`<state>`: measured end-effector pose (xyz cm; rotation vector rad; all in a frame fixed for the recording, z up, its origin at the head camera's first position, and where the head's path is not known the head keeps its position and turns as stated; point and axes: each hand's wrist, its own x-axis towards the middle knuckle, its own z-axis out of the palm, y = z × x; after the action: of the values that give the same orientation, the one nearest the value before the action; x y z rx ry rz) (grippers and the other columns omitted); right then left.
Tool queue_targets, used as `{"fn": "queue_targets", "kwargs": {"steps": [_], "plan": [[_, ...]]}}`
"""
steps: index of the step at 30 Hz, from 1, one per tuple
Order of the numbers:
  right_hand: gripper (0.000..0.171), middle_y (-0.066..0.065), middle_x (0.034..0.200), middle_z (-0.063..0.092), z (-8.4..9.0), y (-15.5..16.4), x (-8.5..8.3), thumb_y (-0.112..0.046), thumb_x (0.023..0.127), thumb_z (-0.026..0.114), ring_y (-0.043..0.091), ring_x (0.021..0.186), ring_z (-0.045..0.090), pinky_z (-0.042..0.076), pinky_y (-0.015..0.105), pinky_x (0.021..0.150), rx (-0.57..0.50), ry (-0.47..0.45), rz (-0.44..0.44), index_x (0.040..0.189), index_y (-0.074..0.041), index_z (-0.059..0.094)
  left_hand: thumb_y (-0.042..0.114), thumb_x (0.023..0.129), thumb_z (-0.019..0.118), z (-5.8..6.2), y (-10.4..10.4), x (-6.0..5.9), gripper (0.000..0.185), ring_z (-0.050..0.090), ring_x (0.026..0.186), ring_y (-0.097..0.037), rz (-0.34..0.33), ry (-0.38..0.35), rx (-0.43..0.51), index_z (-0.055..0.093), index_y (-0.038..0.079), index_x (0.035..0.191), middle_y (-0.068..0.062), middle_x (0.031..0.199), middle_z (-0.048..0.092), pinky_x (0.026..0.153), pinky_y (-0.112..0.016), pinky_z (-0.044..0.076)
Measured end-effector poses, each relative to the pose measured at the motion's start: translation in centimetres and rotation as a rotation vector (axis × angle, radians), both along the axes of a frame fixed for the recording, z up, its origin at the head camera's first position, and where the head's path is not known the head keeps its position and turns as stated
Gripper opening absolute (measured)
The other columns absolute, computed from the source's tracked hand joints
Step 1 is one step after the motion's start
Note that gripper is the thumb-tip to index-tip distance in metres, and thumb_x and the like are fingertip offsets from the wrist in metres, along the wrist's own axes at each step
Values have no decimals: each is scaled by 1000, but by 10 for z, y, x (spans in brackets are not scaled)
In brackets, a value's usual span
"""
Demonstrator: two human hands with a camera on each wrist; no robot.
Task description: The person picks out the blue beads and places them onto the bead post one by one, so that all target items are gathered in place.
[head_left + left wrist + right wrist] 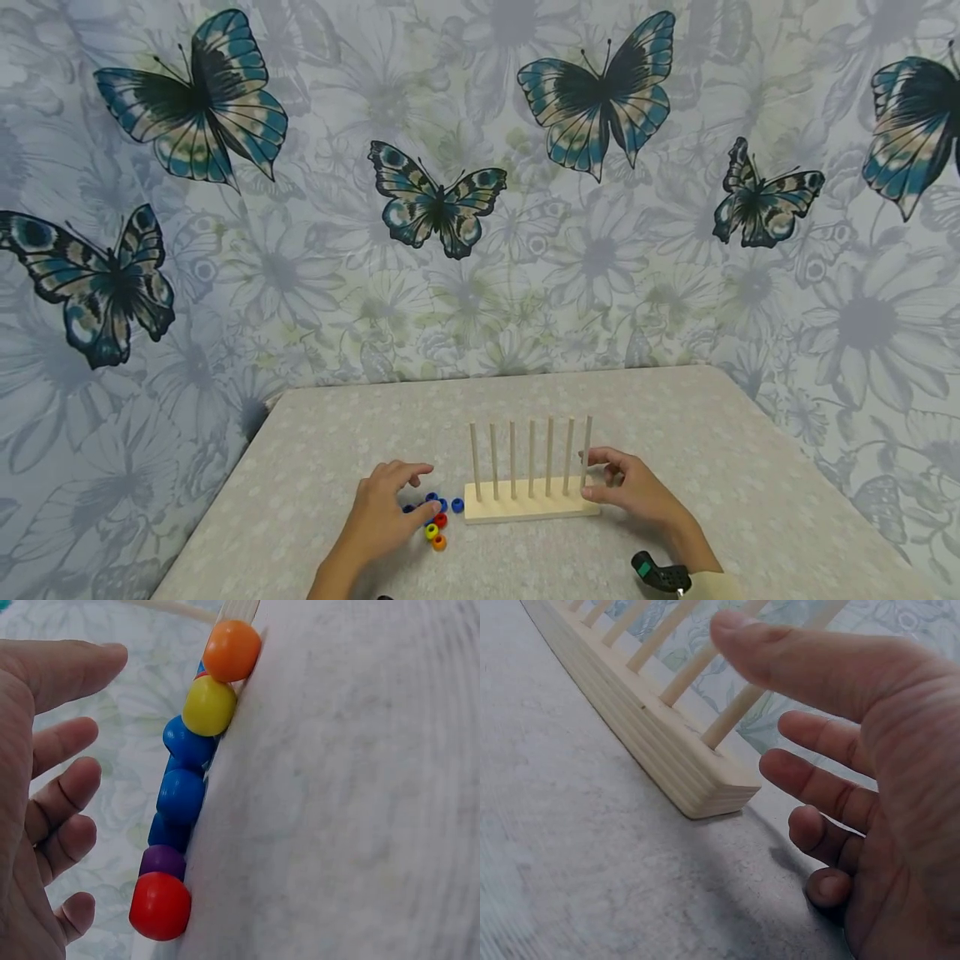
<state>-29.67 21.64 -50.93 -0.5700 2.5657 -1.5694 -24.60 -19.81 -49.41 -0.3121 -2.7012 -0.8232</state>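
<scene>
A pale wooden rack (pixel 531 503) with several upright pegs stands mid-table; its pegs are bare. Just left of it lies a cluster of small beads (pixel 437 518). In the left wrist view they show as orange (pixel 231 649), yellow (pixel 209 705), blue (pixel 181 796), purple (pixel 162 861) and red (pixel 159 905). My left hand (pixel 405 492) hovers over the cluster with fingers spread and relaxed (pixel 86 735), holding nothing. My right hand (pixel 600 475) is beside the rack's right end (pixel 705 780), thumb and fingers loosely extended (pixel 765 705). A small gap shows between it and the wood.
The table (pixel 750 467) wears a grey flowered cloth. A butterfly-print drape (pixel 435 200) hangs behind it and down both sides. A black wrist device (pixel 660 575) sits on my right forearm. The table's left edge (pixel 217 508) runs near the beads.
</scene>
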Motion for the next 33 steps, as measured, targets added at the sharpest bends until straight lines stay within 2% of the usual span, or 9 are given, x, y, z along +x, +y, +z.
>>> {"fn": "queue_targets", "kwargs": {"steps": [7,13,17,29,33], "plan": [[64,15,100,60,-3,0,-2,-23,74,88,17,80,46,40,26,65,38,-2,48,131,-9,63,43,77,84,-4,6,-3,42,51,89,-6,-17,-14,-49,72,32,117,18,89,60,80,-38,35],[69,10,97,59,-4,-1,-2,-25,66,94,17,82,46,40,27,66,77,-31,57,128,-13,66,42,78,82,-4,17,-7,37,52,88,-8,-61,-40,-79,74,31,113,17,87,60,77,-36,34],[68,7,96,58,-4,-2,-2,-25,63,95,18,84,46,40,27,69,106,-37,48,124,-16,68,42,79,81,-5,21,-9,36,49,82,-8,-83,-40,-92,74,29,112,16,84,58,74,-34,32],[64,7,97,57,-4,-3,-3,-24,63,95,20,87,45,39,27,70,135,-59,30,120,-19,69,47,82,77,-7,25,-14,31,43,80,-7,-148,-96,-145,74,32,109,15,81,53,73,-34,28],[61,7,97,57,-4,-4,-2,-25,64,94,20,86,45,39,27,70,141,-50,33,120,-19,70,46,82,77,-8,27,-16,27,43,79,-7,-145,-113,-159,75,32,105,15,81,54,73,-35,28]]}}
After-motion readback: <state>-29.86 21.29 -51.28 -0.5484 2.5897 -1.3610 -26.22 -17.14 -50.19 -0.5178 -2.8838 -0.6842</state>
